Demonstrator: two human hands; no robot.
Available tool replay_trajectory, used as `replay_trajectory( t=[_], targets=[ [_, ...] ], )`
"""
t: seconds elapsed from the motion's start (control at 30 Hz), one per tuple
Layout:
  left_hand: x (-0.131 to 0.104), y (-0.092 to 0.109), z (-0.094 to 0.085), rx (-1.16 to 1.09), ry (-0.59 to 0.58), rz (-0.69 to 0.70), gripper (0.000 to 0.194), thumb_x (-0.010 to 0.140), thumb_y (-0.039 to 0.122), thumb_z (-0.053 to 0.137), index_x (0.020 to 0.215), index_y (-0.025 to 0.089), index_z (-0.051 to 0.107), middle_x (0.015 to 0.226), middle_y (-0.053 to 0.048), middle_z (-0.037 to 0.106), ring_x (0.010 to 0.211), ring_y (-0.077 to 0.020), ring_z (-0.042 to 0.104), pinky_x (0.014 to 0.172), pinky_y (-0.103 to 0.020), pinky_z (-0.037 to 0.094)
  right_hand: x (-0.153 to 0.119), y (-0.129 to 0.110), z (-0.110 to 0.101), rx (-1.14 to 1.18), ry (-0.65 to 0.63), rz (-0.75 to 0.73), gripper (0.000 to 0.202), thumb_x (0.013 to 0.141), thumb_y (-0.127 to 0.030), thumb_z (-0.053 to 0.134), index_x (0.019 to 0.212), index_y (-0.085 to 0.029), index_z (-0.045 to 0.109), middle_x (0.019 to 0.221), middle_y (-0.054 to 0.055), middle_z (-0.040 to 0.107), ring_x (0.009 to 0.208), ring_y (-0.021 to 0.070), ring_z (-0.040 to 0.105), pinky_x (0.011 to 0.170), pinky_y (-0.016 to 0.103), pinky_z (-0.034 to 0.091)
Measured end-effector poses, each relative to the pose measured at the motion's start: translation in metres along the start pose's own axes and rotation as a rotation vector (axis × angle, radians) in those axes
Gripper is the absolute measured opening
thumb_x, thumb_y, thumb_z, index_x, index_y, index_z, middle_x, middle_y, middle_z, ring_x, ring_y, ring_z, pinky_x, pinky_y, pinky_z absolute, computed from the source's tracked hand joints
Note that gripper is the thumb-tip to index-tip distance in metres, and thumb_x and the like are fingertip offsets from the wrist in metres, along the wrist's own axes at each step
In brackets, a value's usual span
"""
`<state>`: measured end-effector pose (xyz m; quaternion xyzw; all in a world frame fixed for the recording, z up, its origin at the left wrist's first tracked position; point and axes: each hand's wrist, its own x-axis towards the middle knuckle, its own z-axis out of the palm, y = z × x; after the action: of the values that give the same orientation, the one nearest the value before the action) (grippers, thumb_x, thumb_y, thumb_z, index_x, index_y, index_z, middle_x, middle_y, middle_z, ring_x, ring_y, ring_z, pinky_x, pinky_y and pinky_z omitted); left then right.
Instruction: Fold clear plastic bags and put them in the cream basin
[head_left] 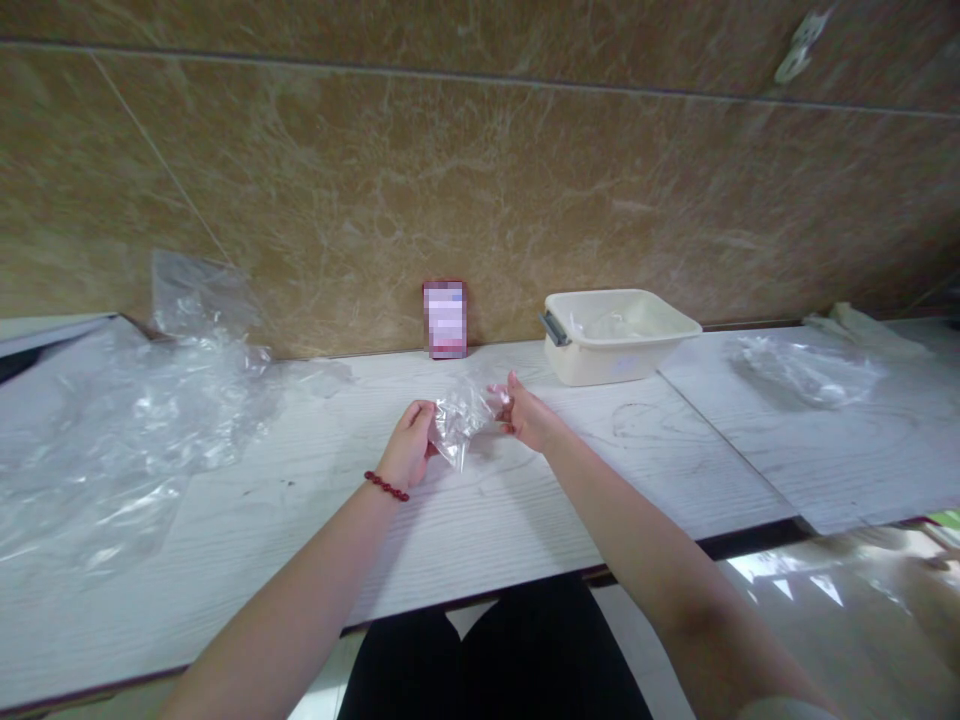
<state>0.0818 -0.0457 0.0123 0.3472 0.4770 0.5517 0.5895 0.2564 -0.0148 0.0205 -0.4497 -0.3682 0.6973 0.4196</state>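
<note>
A crumpled clear plastic bag [461,418] is held between my two hands, just above the white wood-grain table [465,540]. On its left edge, my left hand [410,440] pinches the film between thumb and fingers; a red beaded bracelet [386,487] circles that wrist. My right hand [525,412] grips the bag's right side, its fingers partly behind the clear film. Whether anything lies inside the bag I cannot tell.
A cream plastic bin [611,365] with a grey handle stands right of my hands, clear plastic inside. Many clear bags [142,420] heap on the left. Another clear bag [810,370] lies right. A phone-like card [446,320] leans against the tiled wall [360,200].
</note>
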Motion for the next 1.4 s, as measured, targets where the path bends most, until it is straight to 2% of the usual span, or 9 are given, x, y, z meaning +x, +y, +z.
replay_trajectory(
  t=[0.1, 0.2, 0.33, 0.43, 0.7, 1.07, 1.23, 1.33, 1.4],
  targets=[
    [0.002, 0.0, 0.0, -0.003, 0.047, 0.048, 0.018, 0.068, 0.036, 0.054, 0.072, 0.021, 0.046, 0.061, 0.006, 0.048, 0.05, -0.008, 0.046, 0.043, -0.019, 0.04, -0.002, 0.001, -0.001, 0.06, -0.162, 0.19, 0.04, 0.075, -0.056, 0.039, 0.084, -0.019, 0.048, 0.083, 0.004, 0.059, 0.067, 0.011, 0.058, 0.037, 0.015, 0.034],
    [0.002, -0.001, 0.0, 0.004, 0.042, 0.076, 0.018, 0.069, 0.037, 0.053, 0.07, 0.021, 0.044, 0.061, 0.006, 0.047, 0.05, -0.008, 0.046, 0.043, -0.019, 0.041, -0.004, 0.006, 0.001, 0.075, -0.242, 0.244, 0.024, 0.076, -0.041, 0.05, 0.082, -0.017, 0.051, 0.085, 0.005, 0.06, 0.075, 0.0116, 0.058, 0.041, 0.014, 0.039],
    [0.0, -0.002, 0.002, 0.018, -0.004, 0.096, 0.02, 0.07, 0.038, 0.052, 0.07, 0.02, 0.043, 0.061, 0.006, 0.048, 0.051, -0.0079, 0.047, 0.042, -0.019, 0.041, -0.001, 0.012, 0.005, 0.122, -0.184, 0.177, 0.005, 0.076, -0.019, 0.052, 0.078, -0.015, 0.053, 0.078, 0.003, 0.059, 0.071, 0.0085, 0.058, 0.042, 0.01, 0.04],
    [-0.001, -0.003, 0.001, 0.041, -0.061, 0.067, 0.019, 0.071, 0.037, 0.052, 0.073, 0.02, 0.043, 0.061, 0.005, 0.049, 0.051, -0.0088, 0.049, 0.043, -0.02, 0.043, 0.001, 0.012, 0.006, 0.159, -0.131, 0.133, 0.004, 0.076, -0.012, 0.05, 0.074, -0.015, 0.052, 0.072, 0.001, 0.058, 0.063, 0.0053, 0.056, 0.044, 0.009, 0.042],
    [0.001, -0.004, -0.001, 0.12, -0.233, 0.028, 0.03, 0.067, 0.027, 0.059, 0.09, 0.019, 0.041, 0.067, 0.002, 0.055, 0.063, -0.0126, 0.057, 0.062, -0.034, 0.05, -0.004, 0.008, 0.005, 0.149, -0.062, 0.018, 0.005, 0.078, -0.015, 0.046, 0.082, -0.018, 0.044, 0.076, 0.0, 0.057, 0.061, 0.008, 0.057, 0.062, 0.024, 0.051],
    [0.011, -0.008, -0.007, 0.026, -0.379, 0.022, 0.028, 0.07, 0.031, 0.058, 0.091, 0.018, 0.044, 0.079, -0.001, 0.061, 0.073, -0.0136, 0.059, 0.074, -0.035, 0.046, -0.009, 0.0, 0.009, -0.09, 0.025, -0.094, 0.007, 0.082, -0.023, 0.042, 0.086, -0.021, 0.037, 0.069, -0.004, 0.055, 0.053, 0.0077, 0.057, 0.06, 0.029, 0.051],
    [0.016, -0.008, -0.01, -0.013, -0.454, -0.036, 0.025, 0.074, 0.033, 0.054, 0.092, 0.018, 0.044, 0.086, -0.004, 0.062, 0.077, -0.0148, 0.06, 0.077, -0.033, 0.044, -0.017, -0.026, 0.005, -0.24, 0.062, -0.152, 0.006, 0.081, -0.023, 0.042, 0.081, -0.022, 0.036, 0.067, -0.004, 0.056, 0.051, 0.0068, 0.056, 0.061, 0.03, 0.051],
    [0.016, -0.005, -0.011, -0.042, -0.47, -0.069, 0.023, 0.077, 0.035, 0.05, 0.091, 0.018, 0.044, 0.089, -0.008, 0.063, 0.084, -0.0166, 0.06, 0.078, -0.033, 0.043, -0.025, -0.067, -0.008, -0.343, 0.078, -0.233, 0.008, 0.079, -0.021, 0.045, 0.078, -0.021, 0.038, 0.066, -0.004, 0.055, 0.049, 0.0068, 0.055, 0.061, 0.032, 0.051],
    [0.016, -0.003, -0.011, -0.057, -0.476, -0.081, 0.023, 0.078, 0.037, 0.048, 0.091, 0.018, 0.044, 0.091, -0.009, 0.063, 0.086, -0.0174, 0.059, 0.08, -0.034, 0.043, -0.028, -0.106, -0.023, -0.405, 0.162, -0.304, 0.007, 0.079, -0.021, 0.047, 0.08, -0.021, 0.04, 0.067, -0.003, 0.055, 0.049, 0.0068, 0.054, 0.062, 0.033, 0.051]
  ],
)
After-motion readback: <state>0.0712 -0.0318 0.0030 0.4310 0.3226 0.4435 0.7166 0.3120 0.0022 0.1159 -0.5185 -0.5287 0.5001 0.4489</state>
